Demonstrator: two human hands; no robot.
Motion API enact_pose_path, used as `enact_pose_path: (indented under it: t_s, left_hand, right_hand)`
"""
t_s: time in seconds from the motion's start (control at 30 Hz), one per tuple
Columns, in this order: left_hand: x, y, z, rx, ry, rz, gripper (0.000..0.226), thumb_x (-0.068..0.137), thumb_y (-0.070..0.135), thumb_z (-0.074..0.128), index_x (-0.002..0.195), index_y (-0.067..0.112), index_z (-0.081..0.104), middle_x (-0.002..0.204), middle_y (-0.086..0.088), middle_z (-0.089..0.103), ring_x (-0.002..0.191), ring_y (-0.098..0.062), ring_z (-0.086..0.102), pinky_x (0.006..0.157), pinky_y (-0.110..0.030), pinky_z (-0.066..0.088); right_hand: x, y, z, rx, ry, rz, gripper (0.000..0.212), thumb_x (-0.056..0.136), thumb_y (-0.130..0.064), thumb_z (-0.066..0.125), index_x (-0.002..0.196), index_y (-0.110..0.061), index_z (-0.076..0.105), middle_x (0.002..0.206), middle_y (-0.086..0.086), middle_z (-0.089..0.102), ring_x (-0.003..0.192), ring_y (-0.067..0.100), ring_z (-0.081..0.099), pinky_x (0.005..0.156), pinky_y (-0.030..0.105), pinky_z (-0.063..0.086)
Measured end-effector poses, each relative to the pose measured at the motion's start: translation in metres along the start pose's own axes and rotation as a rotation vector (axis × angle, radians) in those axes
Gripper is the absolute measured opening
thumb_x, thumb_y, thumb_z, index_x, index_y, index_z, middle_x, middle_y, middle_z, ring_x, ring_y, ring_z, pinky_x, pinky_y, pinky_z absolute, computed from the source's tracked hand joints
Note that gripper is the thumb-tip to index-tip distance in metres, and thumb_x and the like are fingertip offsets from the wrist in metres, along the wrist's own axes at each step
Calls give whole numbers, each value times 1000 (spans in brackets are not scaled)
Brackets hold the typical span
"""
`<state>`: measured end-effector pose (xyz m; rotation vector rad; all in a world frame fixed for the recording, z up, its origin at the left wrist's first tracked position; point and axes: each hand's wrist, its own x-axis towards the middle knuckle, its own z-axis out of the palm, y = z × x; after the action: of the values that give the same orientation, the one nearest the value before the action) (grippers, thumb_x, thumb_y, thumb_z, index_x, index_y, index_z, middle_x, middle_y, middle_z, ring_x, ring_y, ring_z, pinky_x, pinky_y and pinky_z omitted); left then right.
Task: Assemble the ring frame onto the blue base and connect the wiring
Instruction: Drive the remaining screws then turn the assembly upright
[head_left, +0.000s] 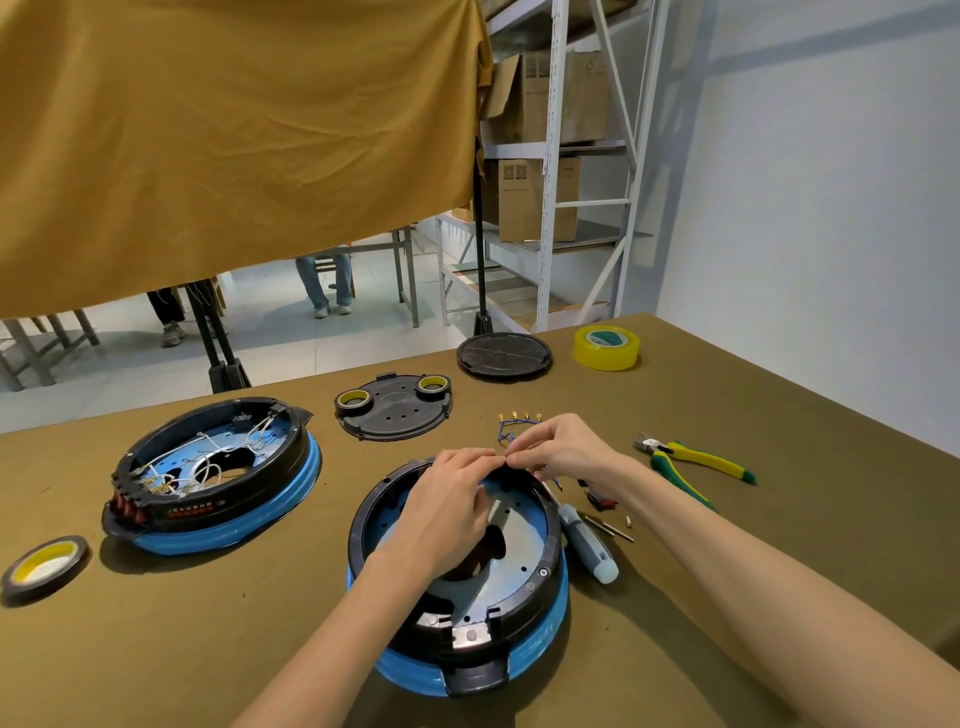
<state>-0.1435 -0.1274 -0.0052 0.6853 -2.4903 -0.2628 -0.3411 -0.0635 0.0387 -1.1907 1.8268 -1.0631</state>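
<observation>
A black ring frame sits on the blue base in front of me, with a grey metal plate inside. My left hand reaches over the frame's inside. My right hand is at the far rim. Both hands' fingertips meet there and pinch something small, which I take for a wire; it is too small to see clearly. Blue wires with brass terminals lie just behind my hands.
A second blue base with ring frame and white wiring stands at left. Black cover plates, tape rolls, yellow-green pliers, a screwdriver and small bits lie around.
</observation>
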Motion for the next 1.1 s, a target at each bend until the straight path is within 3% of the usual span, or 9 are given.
enact_pose_path:
  t_s: [0.17, 0.3, 0.4, 0.5, 0.63, 0.7, 0.87, 1.0, 1.1]
  left_hand:
    - [0, 0, 1, -6, 2, 0, 45, 99, 15, 55, 143, 27, 58, 143, 11, 56, 132, -11, 43, 108, -25, 38]
    - [1, 0, 1, -14, -5, -14, 44, 100, 18, 55, 143, 28, 56, 143, 12, 57, 132, -9, 43, 108, -25, 38]
    - [0, 0, 0, -34, -8, -27, 44, 98, 18, 56, 141, 29, 56, 141, 13, 57, 130, -8, 44, 105, -22, 36]
    - [-1, 1, -1, -27, -16, -32, 44, 97, 17, 56, 140, 28, 55, 142, 13, 56, 131, -8, 43, 104, -22, 36]
    - [-2, 3, -2, -6, -58, -27, 49, 99, 18, 55, 146, 29, 51, 148, 12, 51, 135, -10, 39, 110, -26, 36]
    - [0, 4, -3, 53, -85, -1, 52, 100, 21, 55, 150, 31, 46, 150, 10, 46, 134, -14, 37, 109, -30, 38]
    - [3, 11, -6, 267, -108, 66, 50, 103, 24, 48, 153, 30, 41, 149, 3, 42, 132, -23, 39, 107, -35, 34]
    - [1, 17, -9, 299, -102, 24, 48, 104, 31, 46, 152, 32, 44, 133, -1, 48, 120, -24, 44, 99, -34, 36]
    - [4, 24, -21, 163, -192, -57, 38, 108, 36, 38, 142, 32, 55, 123, 1, 62, 111, -20, 56, 90, -34, 46]
  right_hand:
    - [-2, 2, 7, 7, 38, -2, 10, 84, -17, 83, 77, -25, 83, 79, -10, 78, 76, 2, 71, 59, 15, 53]
    - [4, -10, 9, -8, 46, 122, 15, 82, -11, 82, 72, -23, 82, 68, -9, 75, 64, 4, 68, 50, 15, 52]
    - [6, -16, 16, 106, 73, 242, 15, 81, -1, 79, 91, -13, 78, 78, 4, 75, 61, 10, 70, 47, 20, 53]
    - [2, -13, 20, 195, 89, 325, 20, 81, -4, 77, 100, -8, 73, 76, 5, 70, 53, 10, 66, 45, 17, 49]
    - [-10, 1, 15, 194, 53, 200, 12, 90, -16, 75, 101, -12, 79, 94, 4, 76, 84, 14, 70, 58, 21, 55]
    - [-16, 4, 12, 111, 25, 135, 15, 91, -21, 75, 103, -14, 79, 94, 3, 77, 90, 16, 71, 67, 25, 56]
    - [-31, 6, 20, -316, -47, 111, 26, 86, -16, 71, 107, -1, 72, 84, 13, 69, 75, 23, 62, 68, 38, 50]
    - [-36, 8, 28, -431, 68, 65, 29, 85, -13, 63, 104, 7, 71, 76, 12, 61, 67, 23, 56, 60, 34, 41]
    - [-46, -1, 25, -362, -28, 101, 27, 90, -25, 70, 104, -2, 72, 81, 9, 74, 66, 16, 69, 59, 28, 54]
